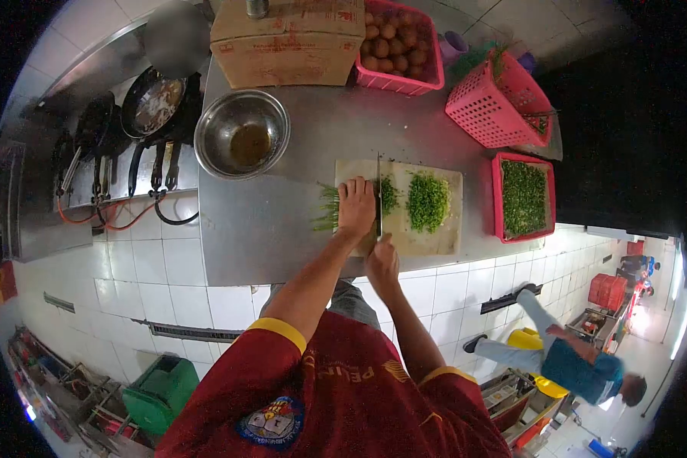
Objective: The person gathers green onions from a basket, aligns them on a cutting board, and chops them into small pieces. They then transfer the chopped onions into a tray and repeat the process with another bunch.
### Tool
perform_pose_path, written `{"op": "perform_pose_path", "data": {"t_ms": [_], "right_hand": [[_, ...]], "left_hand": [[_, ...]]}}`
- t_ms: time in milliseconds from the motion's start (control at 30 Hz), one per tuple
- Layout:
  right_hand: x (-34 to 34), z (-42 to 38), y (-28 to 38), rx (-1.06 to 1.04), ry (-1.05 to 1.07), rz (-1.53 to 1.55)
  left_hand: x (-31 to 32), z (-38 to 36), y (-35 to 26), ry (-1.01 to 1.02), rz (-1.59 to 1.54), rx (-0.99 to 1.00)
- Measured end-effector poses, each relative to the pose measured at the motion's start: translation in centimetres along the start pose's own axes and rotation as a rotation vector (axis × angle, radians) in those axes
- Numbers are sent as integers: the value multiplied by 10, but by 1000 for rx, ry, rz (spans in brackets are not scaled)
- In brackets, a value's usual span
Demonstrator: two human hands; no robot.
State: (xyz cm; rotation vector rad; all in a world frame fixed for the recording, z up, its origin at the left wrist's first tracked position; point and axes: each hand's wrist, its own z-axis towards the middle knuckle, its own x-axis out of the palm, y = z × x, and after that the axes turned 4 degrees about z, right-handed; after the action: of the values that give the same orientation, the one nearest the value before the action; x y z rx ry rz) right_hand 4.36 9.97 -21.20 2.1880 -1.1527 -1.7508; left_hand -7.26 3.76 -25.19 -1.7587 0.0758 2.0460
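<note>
My left hand [356, 204] presses down on a bunch of spring onions [327, 208], its fingers curled over them near the blade. The long ends stick out to the left. In my right hand [382, 261] is the handle of a knife [379, 195], whose blade stands on edge beside my left fingertips. Both hands are over a pale cutting board [427, 243]. Freshly cut green bits [390, 195] lie just right of the blade, and a larger heap of chopped spring onions [428, 201] sits farther right on the board.
On the steel table [275, 229] stand a metal bowl [242, 134] with brown liquid, a cardboard box [286, 53], a pink basket of eggs [399, 82], another pink basket [481, 114], and a pink tray [499, 198] of chopped greens. Left are stoves with a wok [153, 103]. A person [580, 362] walks at right.
</note>
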Motion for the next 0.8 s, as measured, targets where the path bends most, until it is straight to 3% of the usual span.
{"op": "perform_pose_path", "data": {"t_ms": [133,433,800], "right_hand": [[4,40,4,47,-46,-51],[1,-7,-8,-99,-51,-32],[-15,14,-2,-30,-61,-28]], "left_hand": [[-3,2,-2,8,-29,3],[5,-2,1,-70,-4,47],[5,-4,0,-75,35,53]]}}
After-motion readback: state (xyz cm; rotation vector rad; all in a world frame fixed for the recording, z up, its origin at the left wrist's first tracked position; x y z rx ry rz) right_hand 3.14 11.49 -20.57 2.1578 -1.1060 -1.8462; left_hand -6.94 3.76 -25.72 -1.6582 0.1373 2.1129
